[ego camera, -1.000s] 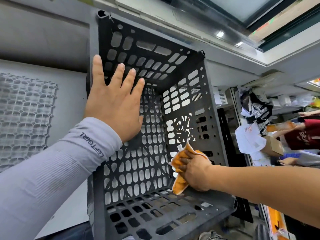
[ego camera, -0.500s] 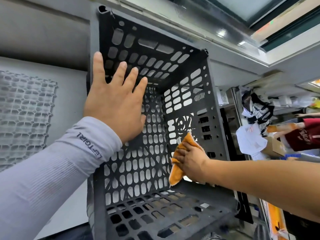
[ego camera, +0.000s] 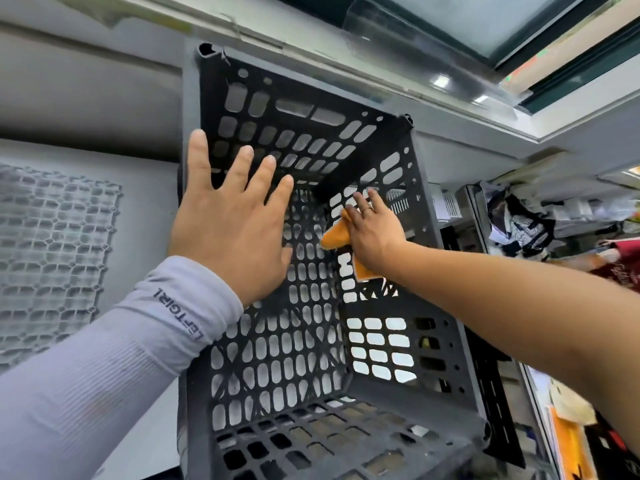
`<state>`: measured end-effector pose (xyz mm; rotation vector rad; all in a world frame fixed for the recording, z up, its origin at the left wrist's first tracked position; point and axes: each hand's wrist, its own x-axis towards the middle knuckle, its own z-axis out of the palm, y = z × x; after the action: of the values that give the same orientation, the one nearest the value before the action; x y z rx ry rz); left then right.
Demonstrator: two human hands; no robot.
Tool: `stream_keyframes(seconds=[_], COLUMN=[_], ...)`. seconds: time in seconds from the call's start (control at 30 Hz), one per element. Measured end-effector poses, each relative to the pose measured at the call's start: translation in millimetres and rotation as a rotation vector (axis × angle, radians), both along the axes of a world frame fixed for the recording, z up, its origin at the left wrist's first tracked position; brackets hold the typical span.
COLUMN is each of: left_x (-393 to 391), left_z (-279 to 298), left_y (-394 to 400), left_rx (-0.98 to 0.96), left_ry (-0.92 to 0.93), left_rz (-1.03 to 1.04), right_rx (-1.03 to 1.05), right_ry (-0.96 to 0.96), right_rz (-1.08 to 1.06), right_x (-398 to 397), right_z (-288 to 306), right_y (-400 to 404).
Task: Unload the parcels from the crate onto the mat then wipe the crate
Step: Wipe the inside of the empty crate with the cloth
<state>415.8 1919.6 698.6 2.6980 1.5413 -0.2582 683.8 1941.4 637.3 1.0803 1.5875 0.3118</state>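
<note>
since the earlier frames the right hand [ego camera: 372, 233] has been carried up the inner right wall of the crate [ego camera: 301, 341], from near the lower opening towards the far corner, and its fingers have been straightened out of a bunched hold. the orange cloth [ego camera: 337, 235] is now pressed flat under the palm and extended fingers against that wall, with a fold showing at the left of the hand and a strip below the wrist. a ring can be made out on one finger.

the left hand [ego camera: 230, 230] is laid open, fingers spread, against the crate's left rim and side, and the crate appears to be steadied by it; nothing is gripped. a pale grey sleeve [ego camera: 114, 358] covers that arm.

the crate is seen tipped with its mouth towards the camera, its long axis running away from the person. no parcels are seen inside it, so unloading is judged done and wiping under way. the unwiped far wall and the latticed bottom lie just beyond and to the left of the cloth, nearer the right hand than the left, so the next stroke is judged to belong to the right.

a grey lattice mat [ego camera: 52, 258] lies left of the crate; whether parcels rest on it cannot be told.
</note>
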Motion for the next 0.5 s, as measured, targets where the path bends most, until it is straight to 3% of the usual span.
stream_keyframes(seconds=[0.17, 0.3, 0.5], left_x=[0, 0, 1], left_z=[-3, -3, -3], left_y=[-1, -2, 1], left_rx=[0.021, 0.034, 0.056], left_ry=[-0.074, -0.133, -0.199], left_rz=[0.001, 0.005, 0.016], right_rx=[0.149, 0.249, 0.471], right_ry=[0.278, 0.367, 0.675], right_rz=[0.041, 0.055, -0.589], right_x=[-8, -15, -31], right_z=[-38, -49, -86], right_y=[17, 38, 43])
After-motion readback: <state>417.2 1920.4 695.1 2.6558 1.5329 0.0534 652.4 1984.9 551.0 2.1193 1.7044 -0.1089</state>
